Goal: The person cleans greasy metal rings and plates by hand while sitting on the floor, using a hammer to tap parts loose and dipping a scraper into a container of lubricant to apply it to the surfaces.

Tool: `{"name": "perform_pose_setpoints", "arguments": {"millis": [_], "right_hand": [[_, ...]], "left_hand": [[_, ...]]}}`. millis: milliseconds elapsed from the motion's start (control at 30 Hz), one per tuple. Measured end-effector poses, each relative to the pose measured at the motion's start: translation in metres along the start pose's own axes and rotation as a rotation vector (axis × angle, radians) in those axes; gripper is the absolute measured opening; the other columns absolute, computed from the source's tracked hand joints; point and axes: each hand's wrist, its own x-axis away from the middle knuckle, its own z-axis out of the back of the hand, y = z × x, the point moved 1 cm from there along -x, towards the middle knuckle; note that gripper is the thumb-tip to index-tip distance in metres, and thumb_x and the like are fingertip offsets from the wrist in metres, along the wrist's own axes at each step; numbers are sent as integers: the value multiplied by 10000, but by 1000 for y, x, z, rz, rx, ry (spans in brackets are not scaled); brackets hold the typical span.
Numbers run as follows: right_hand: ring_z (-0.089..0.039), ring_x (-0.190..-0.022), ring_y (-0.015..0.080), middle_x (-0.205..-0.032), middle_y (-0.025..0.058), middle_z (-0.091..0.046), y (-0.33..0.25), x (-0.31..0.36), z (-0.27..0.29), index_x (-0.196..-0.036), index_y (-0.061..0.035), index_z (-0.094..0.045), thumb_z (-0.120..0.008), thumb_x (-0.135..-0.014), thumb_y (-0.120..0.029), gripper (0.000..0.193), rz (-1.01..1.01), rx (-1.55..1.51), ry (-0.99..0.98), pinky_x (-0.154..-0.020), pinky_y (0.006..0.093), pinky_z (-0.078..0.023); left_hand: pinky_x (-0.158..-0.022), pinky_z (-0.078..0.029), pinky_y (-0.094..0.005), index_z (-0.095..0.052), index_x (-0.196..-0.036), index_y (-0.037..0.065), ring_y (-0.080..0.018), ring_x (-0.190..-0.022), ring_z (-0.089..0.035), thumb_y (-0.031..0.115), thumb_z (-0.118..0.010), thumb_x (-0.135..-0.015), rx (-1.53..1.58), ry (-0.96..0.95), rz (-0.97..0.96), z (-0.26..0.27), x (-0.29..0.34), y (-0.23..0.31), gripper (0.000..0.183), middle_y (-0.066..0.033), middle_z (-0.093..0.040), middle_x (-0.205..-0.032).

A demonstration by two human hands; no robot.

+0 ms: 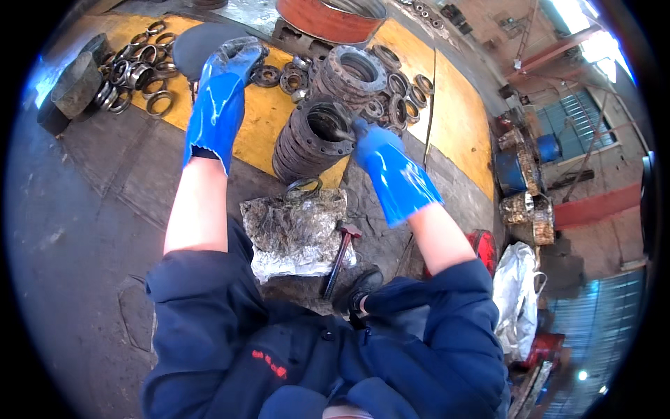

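Note:
Both my hands wear long blue rubber gloves with grimy fingers. My left hand (239, 57) is raised at the far left in front of a dark round disc (195, 52). Its fingers curl, and I cannot make out anything in them. My right hand (373, 140) is at the right rim of a stack of rusty flanged rings (301, 150), its fingers bent over the top ring's edge and partly hidden. Just behind rises a second stack of flanged rings (356, 70). Nearer me, a loose ring (304, 187) lies at the edge of a grimy wrapped block (296, 223).
A red-headed hammer (342, 255) leans beside the block. Many bearing rings (136, 66) are heaped at the far left, and more rings (412, 94) lie right of the stacks on yellow sheeting (457, 119). A large orange drum ring (331, 21) stands behind. A silvery sack (515, 300) is at right.

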Motion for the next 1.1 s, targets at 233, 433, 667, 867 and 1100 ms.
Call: {"name": "perform_pose_setpoints", "arguments": {"millis": [233, 433, 667, 867, 1100], "right_hand": [[-678, -1035, 409, -1140, 209, -696, 30, 92, -41, -1419, -223, -490, -392, -1007, -247, 425, -51, 89, -169, -820, 509, -554], [-694, -1056, 339, -1177, 171, -698, 16, 69, -35, -1505, -260, -413, -443, -984, -228, 522, -67, 219, -340, -819, 469, -574], [-694, -1047, 352, -1243, 156, -673, 60, 29, -36, -1523, -269, -397, -474, -923, -119, 623, 22, 243, -260, -832, 469, -567], [-687, -1046, 363, -1224, 163, -677, 84, 12, -26, -1505, -313, -423, -480, -902, -97, 642, 103, 210, -205, -836, 461, -560], [-697, -1016, 342, -1187, 134, -690, 115, -12, -24, -1507, -327, -418, -468, -919, -84, 638, 321, 323, -91, -806, 444, -566]], "left_hand": [[-911, -497, -296, -677, -1199, -3, -153, -990, -638, 221, -662, -950, 61, -71, -10, -18, 5, -10, 335, -83, -700, -1094], [-919, -498, -293, -652, -1234, -7, -156, -1006, -639, 227, -664, -950, 34, -74, -2, -23, 9, -21, 368, -85, -694, -1116], [-911, -503, -280, -646, -1239, -5, -151, -1007, -644, 229, -659, -957, 0, -80, -14, -29, 10, -15, 366, -82, -696, -1120], [-919, -504, -286, -646, -1249, 10, -155, -1032, -642, 244, -632, -969, 1, -66, 78, -34, 8, -20, 365, -79, -690, -1150], [-920, -498, -282, -663, -1237, 13, -148, -1007, -642, 254, -647, -961, -82, -17, 69, -35, 4, -20, 367, -69, -705, -1110]]}}
